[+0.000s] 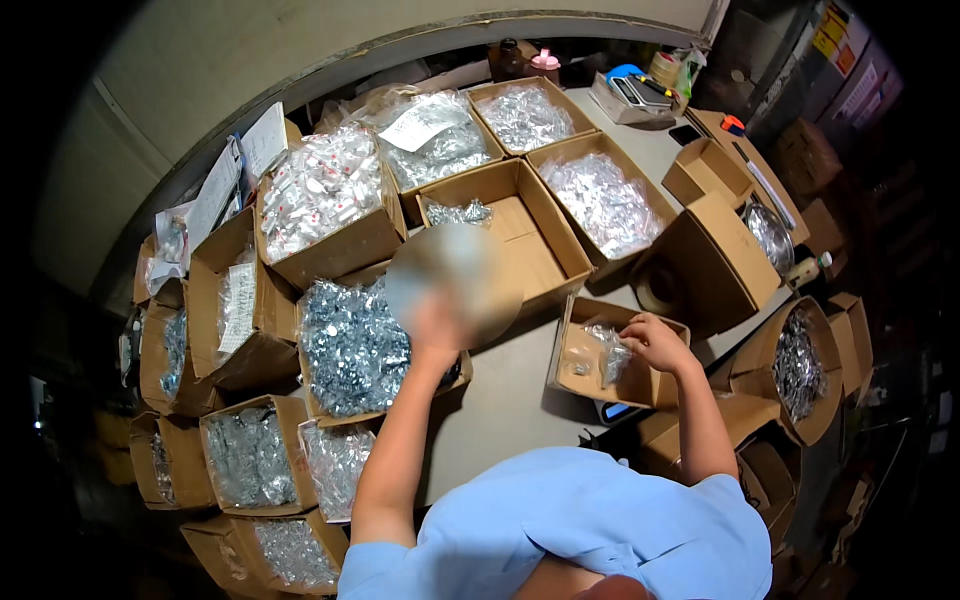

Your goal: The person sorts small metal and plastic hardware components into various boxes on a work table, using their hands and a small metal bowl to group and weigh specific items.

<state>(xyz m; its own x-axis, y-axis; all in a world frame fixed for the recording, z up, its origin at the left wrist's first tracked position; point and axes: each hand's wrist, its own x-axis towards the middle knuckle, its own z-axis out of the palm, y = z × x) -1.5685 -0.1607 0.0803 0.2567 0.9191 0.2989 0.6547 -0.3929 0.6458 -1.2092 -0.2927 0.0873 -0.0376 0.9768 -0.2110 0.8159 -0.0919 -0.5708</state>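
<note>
"Two poses to log above the table. Left?"

"Left forearm extended well forward, left hand near a heap of small, bluish-silver metal parts."

"Its grip?"

"Cannot tell; fingers blurred over, contents hidden."

"Right?"

"Right forearm reaching forward, right hand turned inward over a small open cardboard box. Fingers curled, tips at a clear plastic bag; whether pinching or merely touching, cannot tell."

"Bag position?"

"Inside that small box, just left of the right hand."
</note>
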